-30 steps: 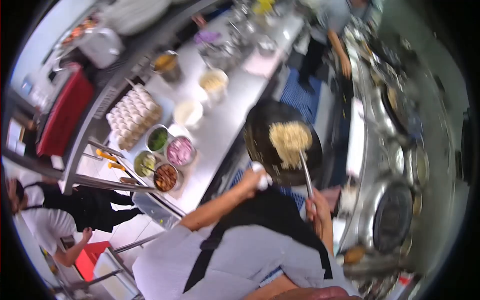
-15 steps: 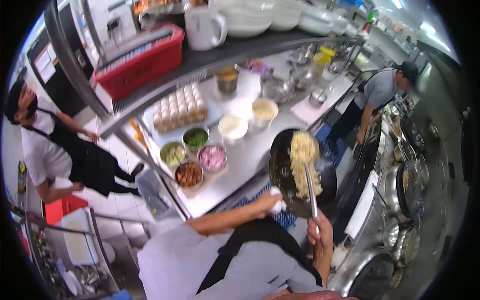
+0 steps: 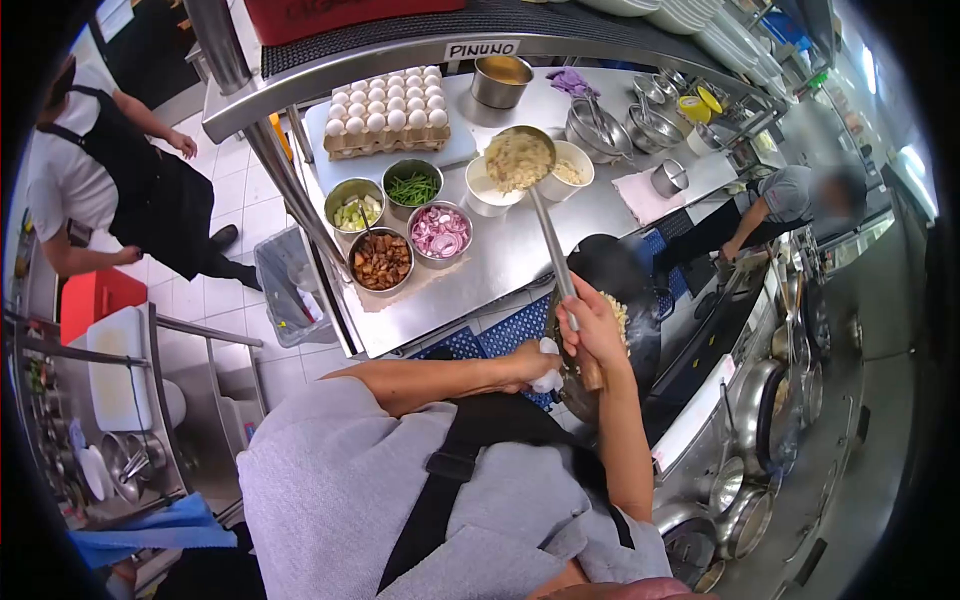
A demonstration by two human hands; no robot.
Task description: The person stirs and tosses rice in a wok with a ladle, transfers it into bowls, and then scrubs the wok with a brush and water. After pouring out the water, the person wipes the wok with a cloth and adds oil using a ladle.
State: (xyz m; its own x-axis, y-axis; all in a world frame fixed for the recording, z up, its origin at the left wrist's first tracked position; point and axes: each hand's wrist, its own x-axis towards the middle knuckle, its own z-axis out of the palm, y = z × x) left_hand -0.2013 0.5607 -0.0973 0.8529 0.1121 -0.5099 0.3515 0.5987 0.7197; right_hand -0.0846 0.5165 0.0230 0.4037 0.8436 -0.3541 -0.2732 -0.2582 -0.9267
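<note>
My right hand is wrapped round the wooden end of a ladle. The ladle's bowl, coated or filled with pale, lumpy food, hangs over a white tub. Closed on a white cloth, my left hand is at the near-left rim of a dark wok; the handle under the cloth is hidden. Pale yellowish food lies in the wok, partly behind my right hand. Another white tub holds a pale ingredient. Metal bowls contain sliced red onion, brown chunks and chopped greens.
A tray of eggs sits on the steel counter, under a shelf labelled PINUNO. One person stands at left, another works at right. Pans line the stove side. A bin stands by the counter.
The ladle has swung up from the food in the wok to above the white tub, with some food in it. My left hand stays at the wok; the view has shifted.
</note>
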